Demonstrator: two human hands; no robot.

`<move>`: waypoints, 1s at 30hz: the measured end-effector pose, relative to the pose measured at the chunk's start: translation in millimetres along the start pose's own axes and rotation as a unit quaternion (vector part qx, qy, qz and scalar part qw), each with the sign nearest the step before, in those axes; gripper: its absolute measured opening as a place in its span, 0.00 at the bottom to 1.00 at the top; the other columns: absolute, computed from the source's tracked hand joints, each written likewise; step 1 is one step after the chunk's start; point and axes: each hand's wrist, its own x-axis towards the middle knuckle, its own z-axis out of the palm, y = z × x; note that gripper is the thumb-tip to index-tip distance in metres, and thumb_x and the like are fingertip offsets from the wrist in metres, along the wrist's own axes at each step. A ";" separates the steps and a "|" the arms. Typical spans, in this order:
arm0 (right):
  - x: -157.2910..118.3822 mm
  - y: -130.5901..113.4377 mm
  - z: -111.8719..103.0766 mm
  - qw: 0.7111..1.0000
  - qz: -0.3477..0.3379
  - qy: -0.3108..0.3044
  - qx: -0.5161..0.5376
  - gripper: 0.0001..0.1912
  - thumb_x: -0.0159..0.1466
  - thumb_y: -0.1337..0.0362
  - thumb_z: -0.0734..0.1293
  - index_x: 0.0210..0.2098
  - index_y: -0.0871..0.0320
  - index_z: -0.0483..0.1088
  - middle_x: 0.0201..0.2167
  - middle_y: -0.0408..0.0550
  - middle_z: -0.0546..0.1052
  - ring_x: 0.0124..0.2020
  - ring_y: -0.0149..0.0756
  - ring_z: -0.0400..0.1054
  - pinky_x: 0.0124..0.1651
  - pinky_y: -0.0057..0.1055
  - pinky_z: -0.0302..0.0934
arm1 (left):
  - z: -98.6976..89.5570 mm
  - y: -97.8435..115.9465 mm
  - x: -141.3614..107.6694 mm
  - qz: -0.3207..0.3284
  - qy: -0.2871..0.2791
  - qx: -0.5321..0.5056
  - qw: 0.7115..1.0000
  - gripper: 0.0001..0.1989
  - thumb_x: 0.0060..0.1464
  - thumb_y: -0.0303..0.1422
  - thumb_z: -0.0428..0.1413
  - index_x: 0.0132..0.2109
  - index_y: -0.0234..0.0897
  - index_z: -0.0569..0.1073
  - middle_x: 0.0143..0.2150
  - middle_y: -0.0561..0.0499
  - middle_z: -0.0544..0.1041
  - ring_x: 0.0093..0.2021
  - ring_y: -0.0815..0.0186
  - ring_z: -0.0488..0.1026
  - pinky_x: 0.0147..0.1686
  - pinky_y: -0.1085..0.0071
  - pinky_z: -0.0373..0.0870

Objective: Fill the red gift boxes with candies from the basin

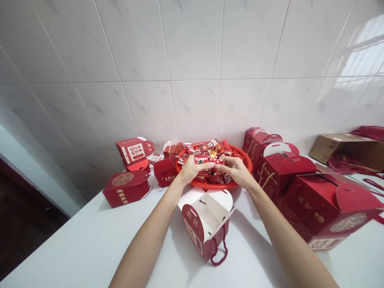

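A red round basin (210, 186) full of red-wrapped candies (214, 146) stands against the wall. Over its front part, my left hand (192, 170) is closed on a red candy packet (201, 159) with white lettering. My right hand (235, 170) pinches a red wrapped candy (220, 161) right beside it, the fingertips of both hands nearly meeting. Below the hands, in front of the basin, an open red gift box (205, 224) shows its white inside, flaps spread, with a dark red cord handle (220, 262) hanging at its right side.
Closed red gift boxes (127, 192) are grouped at the left. More red boxes (324, 204) stand in a row along the right. A brown cardboard carton (333, 148) with dark red cords lies at the back right. The white table (90, 248) meets a tiled wall (195, 104).
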 end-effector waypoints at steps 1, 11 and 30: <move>0.1 0.5 0.3 1.000 -0.003 0.002 -0.007 0.22 0.53 0.43 0.74 0.29 0.56 0.73 0.23 0.43 0.74 0.25 0.35 0.67 0.28 0.31 0.59 | -0.2 -0.8 0.1 0.001 -0.002 0.000 1.000 0.15 0.38 0.37 0.71 0.33 0.34 0.80 0.36 0.45 0.84 0.40 0.52 0.80 0.44 0.57 0.75; 1.7 2.5 2.4 1.000 -0.013 0.021 -0.017 0.20 0.53 0.45 0.75 0.26 0.56 0.72 0.21 0.41 0.71 0.24 0.33 0.61 0.29 0.31 0.56 | 0.9 -1.9 0.4 0.001 0.002 -0.030 1.000 0.18 0.38 0.32 0.71 0.39 0.34 0.80 0.41 0.44 0.84 0.48 0.49 0.78 0.50 0.55 0.74; -0.9 -7.8 -1.2 0.994 0.020 -0.042 0.101 0.16 0.55 0.50 0.76 0.31 0.57 0.76 0.27 0.43 0.78 0.29 0.34 0.71 0.40 0.33 0.65 | -0.5 -1.4 1.7 -0.061 0.016 -0.118 0.991 0.13 0.35 0.32 0.70 0.32 0.34 0.80 0.36 0.47 0.83 0.46 0.50 0.79 0.51 0.53 0.71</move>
